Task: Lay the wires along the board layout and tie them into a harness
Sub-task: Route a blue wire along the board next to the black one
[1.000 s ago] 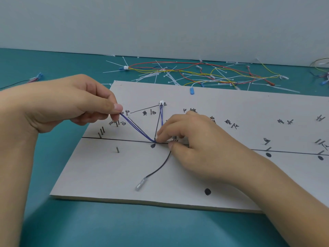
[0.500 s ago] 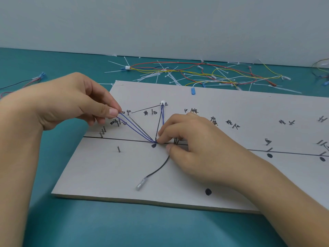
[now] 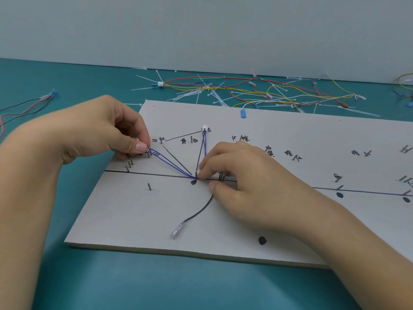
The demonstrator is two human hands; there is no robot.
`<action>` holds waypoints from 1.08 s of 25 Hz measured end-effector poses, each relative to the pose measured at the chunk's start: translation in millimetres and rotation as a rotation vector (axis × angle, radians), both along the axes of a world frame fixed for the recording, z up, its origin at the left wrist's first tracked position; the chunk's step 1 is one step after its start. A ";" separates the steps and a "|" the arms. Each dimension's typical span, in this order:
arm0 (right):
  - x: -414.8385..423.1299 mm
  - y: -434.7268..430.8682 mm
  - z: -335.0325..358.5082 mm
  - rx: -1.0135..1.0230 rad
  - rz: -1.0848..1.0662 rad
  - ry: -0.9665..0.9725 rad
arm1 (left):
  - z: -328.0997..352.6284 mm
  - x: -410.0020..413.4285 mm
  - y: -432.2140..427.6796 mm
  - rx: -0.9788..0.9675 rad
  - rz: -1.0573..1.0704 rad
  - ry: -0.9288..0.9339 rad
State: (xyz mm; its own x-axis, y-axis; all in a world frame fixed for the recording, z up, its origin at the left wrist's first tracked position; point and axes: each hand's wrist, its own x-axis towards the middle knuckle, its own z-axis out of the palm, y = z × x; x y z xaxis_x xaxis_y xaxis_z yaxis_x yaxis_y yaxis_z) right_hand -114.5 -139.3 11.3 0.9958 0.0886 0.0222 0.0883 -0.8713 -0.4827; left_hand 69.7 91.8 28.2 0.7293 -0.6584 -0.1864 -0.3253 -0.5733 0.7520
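Note:
A grey layout board (image 3: 290, 135) with drawn lines, labels and metal pins lies on the teal table. Blue wires (image 3: 172, 164) run from a white connector (image 3: 204, 127) down to a pin near a black dot, then up left to my left hand (image 3: 98, 133), which pinches their ends by the pins near the board's left edge. My right hand (image 3: 243, 180) presses the wires down at the junction on the main line. A black wire (image 3: 200, 210) with a clear terminal (image 3: 176, 230) trails out from under my right thumb toward the board's front.
A tangle of red, yellow, white and black wires (image 3: 257, 92) with white cable ties lies behind the board. A blue terminal (image 3: 243, 113) rests on the board's far edge. Red and black wires (image 3: 24, 108) lie at the left. A wall stands behind.
My left hand has dropped slightly and brought the blue wire ends down to the pins at the board's left. My right hand stays on the junction.

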 end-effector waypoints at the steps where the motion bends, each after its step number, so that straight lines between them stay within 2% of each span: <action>1: -0.1 -0.2 -0.2 -0.002 0.001 0.000 | -0.5 0.7 0.2 0.024 -0.010 -0.017; 9: -1.0 -0.2 -0.2 -0.008 0.012 -0.006 | 0.0 0.8 -0.5 0.090 0.014 -0.038; 15: -1.4 -0.4 -1.4 -0.011 0.021 -0.019 | 0.3 -6.1 -5.7 0.187 0.077 -0.135; 27: -0.5 1.7 -2.4 -0.015 -0.005 -0.093 | 10.8 -17.6 -9.7 0.200 0.094 -0.212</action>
State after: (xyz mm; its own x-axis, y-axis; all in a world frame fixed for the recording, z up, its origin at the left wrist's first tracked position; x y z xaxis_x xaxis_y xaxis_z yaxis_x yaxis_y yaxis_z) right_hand -115.0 -137.6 8.9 0.9899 0.0851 0.1132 0.1280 -0.8791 -0.4590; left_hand 52.1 82.2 39.0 0.8217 -0.5518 -0.1426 -0.4017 -0.7382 0.5419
